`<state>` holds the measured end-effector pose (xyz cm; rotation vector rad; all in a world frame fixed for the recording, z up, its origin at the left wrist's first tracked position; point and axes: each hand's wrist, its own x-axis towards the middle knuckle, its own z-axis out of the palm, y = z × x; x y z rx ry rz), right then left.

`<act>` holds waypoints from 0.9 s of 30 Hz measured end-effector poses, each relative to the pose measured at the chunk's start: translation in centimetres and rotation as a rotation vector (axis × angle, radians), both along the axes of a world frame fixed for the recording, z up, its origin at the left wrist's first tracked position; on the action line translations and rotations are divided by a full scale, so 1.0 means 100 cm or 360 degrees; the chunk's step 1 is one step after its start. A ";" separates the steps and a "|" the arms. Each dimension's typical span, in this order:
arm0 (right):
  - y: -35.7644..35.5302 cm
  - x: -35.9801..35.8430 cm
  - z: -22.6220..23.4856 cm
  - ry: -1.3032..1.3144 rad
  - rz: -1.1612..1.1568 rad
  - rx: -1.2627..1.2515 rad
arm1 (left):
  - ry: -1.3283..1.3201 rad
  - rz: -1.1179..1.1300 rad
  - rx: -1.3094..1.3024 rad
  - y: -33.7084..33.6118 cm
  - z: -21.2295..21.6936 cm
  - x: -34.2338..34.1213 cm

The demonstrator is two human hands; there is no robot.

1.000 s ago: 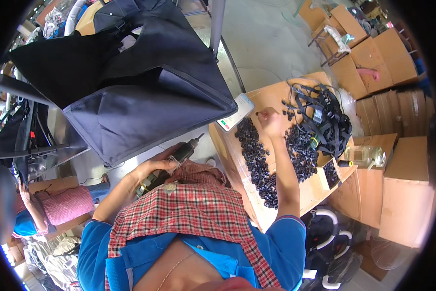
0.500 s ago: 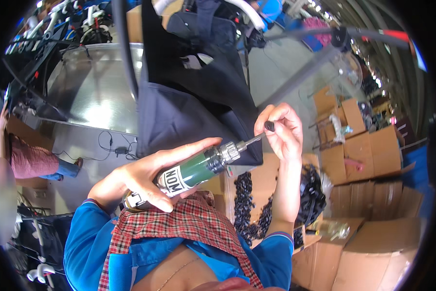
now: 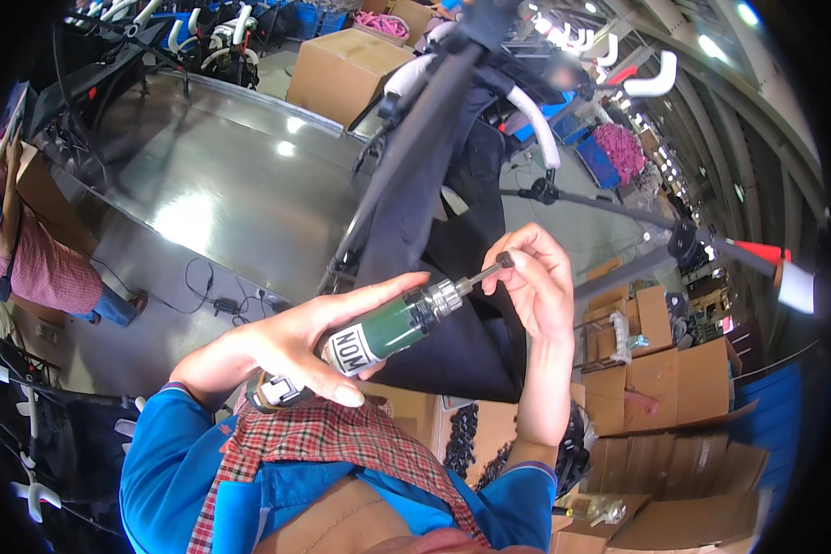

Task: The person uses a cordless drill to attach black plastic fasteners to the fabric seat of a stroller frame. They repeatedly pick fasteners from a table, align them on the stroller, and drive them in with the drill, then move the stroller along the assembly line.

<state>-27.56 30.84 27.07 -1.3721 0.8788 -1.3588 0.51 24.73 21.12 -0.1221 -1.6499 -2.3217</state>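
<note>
A green electric screwdriver (image 3: 392, 328) lies in my left hand (image 3: 291, 337), its bit pointing up and to the right. The fingers and thumb wrap round its body. At the bit's end is a small black part (image 3: 505, 259), pinched between the thumb and fingers of my right hand (image 3: 546, 286); whether a screw sits in it is too small to tell. Just beyond both hands hangs black fabric (image 3: 452, 355) on a dark tubular frame (image 3: 406, 162), with white grips (image 3: 535, 120) farther off.
A shiny metal table (image 3: 240, 166) spreads at the far left, a cardboard box (image 3: 351, 74) behind it. Several small black parts (image 3: 461, 439) lie on a board below my right arm. Open cartons (image 3: 651, 392) stand right. Another person (image 3: 55, 249) is at the left.
My view has shifted, and the fabric and frame now appear tilted further right. The bit still meets the black part in my right hand, which appears slightly lower in view.
</note>
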 end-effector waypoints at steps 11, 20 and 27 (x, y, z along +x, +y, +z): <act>-0.075 0.051 0.044 0.0783 -0.0528 -0.0798 | 0.0495 -0.0436 0.0632 -0.065 -0.015 0.036; -0.168 0.063 0.048 0.1080 -0.0938 -0.0691 | 0.0612 0.0018 0.0546 -0.115 -0.020 0.035; -0.175 0.060 0.052 0.1209 -0.0938 -0.0689 | 0.0486 0.0004 0.0535 -0.141 -0.015 0.010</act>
